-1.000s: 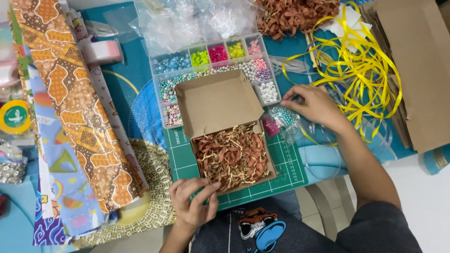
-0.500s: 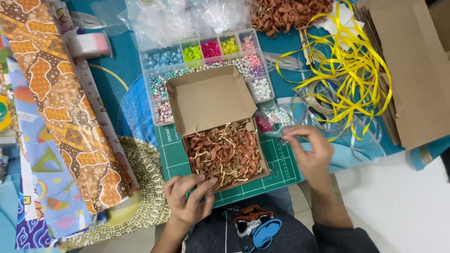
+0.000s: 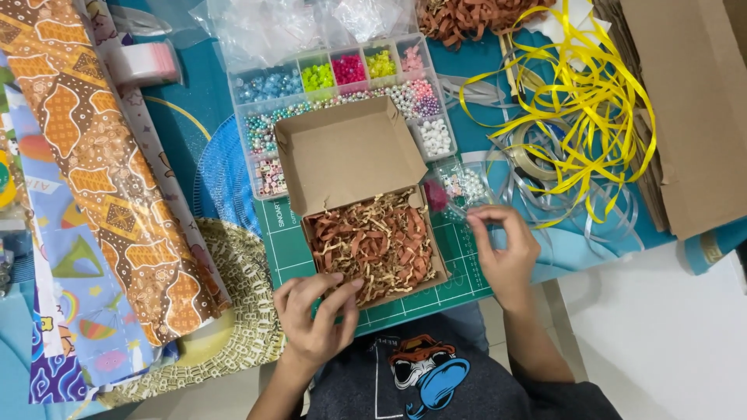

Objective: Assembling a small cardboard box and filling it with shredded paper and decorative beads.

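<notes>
An open brown cardboard box (image 3: 354, 152) filled with brown and tan shredded paper (image 3: 373, 245) sits on a green cutting mat (image 3: 459, 284). My left hand (image 3: 315, 319) rests at the box's front left edge, with thumb and fingers curled onto that edge. To the right of the box, my right hand (image 3: 504, 253) has thumb and fingertips pinched on something small and clear that I cannot make out. It is just below a small clear bag of beads (image 3: 461, 187).
A clear bead organizer (image 3: 342, 74) lies behind the box. Loose yellow ribbon (image 3: 580, 101), a tape ring and flat cardboard (image 3: 685, 109) fill the right side. Patterned wrapping paper (image 3: 117, 179), a pink tape roll (image 3: 144, 62) and a woven mat (image 3: 233, 334) lie left.
My right hand has pulled back from the bead bag toward me, down the right side of the box. My left hand stays at the box's front edge.
</notes>
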